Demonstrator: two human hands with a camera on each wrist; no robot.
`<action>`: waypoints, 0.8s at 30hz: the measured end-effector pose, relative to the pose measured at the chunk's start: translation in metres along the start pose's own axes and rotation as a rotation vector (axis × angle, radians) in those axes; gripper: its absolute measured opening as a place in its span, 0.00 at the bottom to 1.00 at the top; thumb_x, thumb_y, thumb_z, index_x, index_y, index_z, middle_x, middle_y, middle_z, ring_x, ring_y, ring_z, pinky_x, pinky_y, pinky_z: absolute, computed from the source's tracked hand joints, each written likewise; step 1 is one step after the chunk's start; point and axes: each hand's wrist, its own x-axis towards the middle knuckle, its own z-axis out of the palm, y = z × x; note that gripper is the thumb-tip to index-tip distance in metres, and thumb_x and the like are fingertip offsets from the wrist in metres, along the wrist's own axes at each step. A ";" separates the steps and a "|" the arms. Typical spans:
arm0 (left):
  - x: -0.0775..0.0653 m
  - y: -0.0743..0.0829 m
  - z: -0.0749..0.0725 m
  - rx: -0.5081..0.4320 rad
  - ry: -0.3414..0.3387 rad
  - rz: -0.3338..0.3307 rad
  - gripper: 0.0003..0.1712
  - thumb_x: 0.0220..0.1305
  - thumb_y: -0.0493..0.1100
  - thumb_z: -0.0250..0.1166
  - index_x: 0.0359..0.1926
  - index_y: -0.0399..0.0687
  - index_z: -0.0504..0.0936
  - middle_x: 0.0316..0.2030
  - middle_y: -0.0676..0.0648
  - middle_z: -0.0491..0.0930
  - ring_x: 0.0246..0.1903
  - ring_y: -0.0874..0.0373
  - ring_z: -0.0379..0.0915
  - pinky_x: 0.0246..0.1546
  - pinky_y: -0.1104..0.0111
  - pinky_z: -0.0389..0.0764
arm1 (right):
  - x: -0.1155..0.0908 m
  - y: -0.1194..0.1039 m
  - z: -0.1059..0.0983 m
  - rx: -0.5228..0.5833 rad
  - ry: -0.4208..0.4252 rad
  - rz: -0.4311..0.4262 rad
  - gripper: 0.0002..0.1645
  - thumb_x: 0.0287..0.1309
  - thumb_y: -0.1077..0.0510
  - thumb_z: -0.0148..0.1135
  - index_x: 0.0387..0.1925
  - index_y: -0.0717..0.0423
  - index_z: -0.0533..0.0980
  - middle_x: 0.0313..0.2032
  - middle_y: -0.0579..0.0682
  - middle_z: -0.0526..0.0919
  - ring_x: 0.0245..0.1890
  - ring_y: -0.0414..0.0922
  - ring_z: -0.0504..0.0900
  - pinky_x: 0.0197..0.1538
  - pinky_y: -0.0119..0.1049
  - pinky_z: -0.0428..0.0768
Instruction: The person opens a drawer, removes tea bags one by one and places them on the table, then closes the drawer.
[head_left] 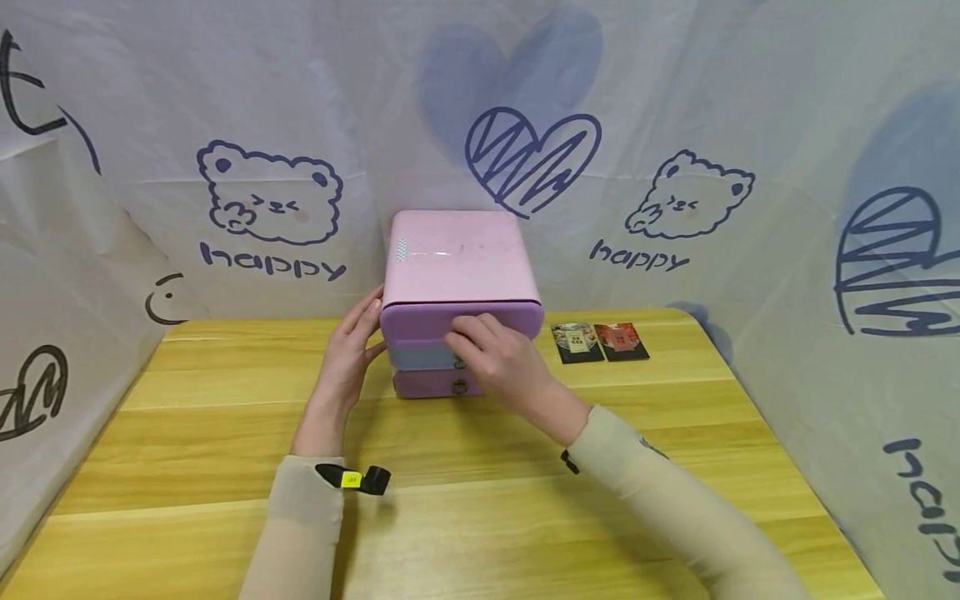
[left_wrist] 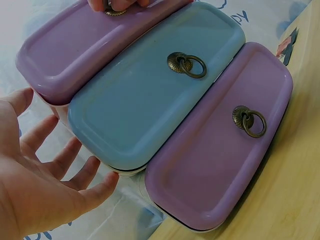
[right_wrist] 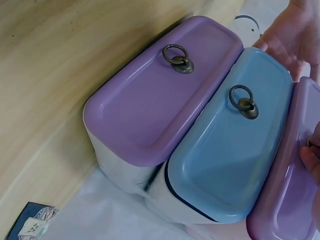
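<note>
A small pink cabinet (head_left: 461, 250) with three drawers stands on the table. Its top drawer (head_left: 416, 325) is purple, the middle drawer (left_wrist: 150, 95) blue and the bottom drawer (right_wrist: 160, 100) purple. Brass ring pulls hang on the lower two fronts. My right hand (head_left: 498, 362) pinches the top drawer's pull, which the fingers mostly cover. That drawer's front juts a little forward of the blue one. At the cabinet's left side, my left hand (head_left: 348, 346) rests with fingers spread, fingertips (left_wrist: 107, 182) right by the side wall.
Two small dark packets, one with a cream label (head_left: 577, 342) and one with a red label (head_left: 624, 341), lie right of the cabinet on the wooden table (head_left: 465, 517). A white cloth (head_left: 360, 108) with drawn bears and hearts hangs behind and at both sides.
</note>
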 end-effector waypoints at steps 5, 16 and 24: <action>0.000 0.000 0.000 -0.003 -0.002 0.001 0.28 0.61 0.60 0.55 0.62 0.62 0.68 0.62 0.52 0.64 0.56 0.56 0.59 0.57 0.48 0.61 | 0.000 0.004 0.005 0.001 0.000 0.002 0.11 0.63 0.66 0.46 0.39 0.58 0.76 0.40 0.51 0.77 0.38 0.45 0.72 0.35 0.32 0.78; 0.001 -0.002 -0.001 -0.007 -0.018 0.006 0.29 0.61 0.59 0.55 0.63 0.60 0.67 0.62 0.50 0.63 0.56 0.55 0.59 0.58 0.48 0.60 | 0.000 0.010 0.011 0.008 0.036 0.019 0.13 0.63 0.67 0.45 0.38 0.59 0.77 0.40 0.52 0.77 0.37 0.45 0.72 0.34 0.32 0.78; 0.001 -0.002 -0.001 -0.013 -0.017 0.004 0.29 0.61 0.59 0.55 0.62 0.61 0.67 0.62 0.50 0.63 0.56 0.55 0.59 0.57 0.48 0.61 | -0.002 0.010 0.012 0.000 0.036 0.017 0.12 0.62 0.66 0.46 0.39 0.58 0.77 0.41 0.51 0.78 0.38 0.45 0.73 0.35 0.31 0.78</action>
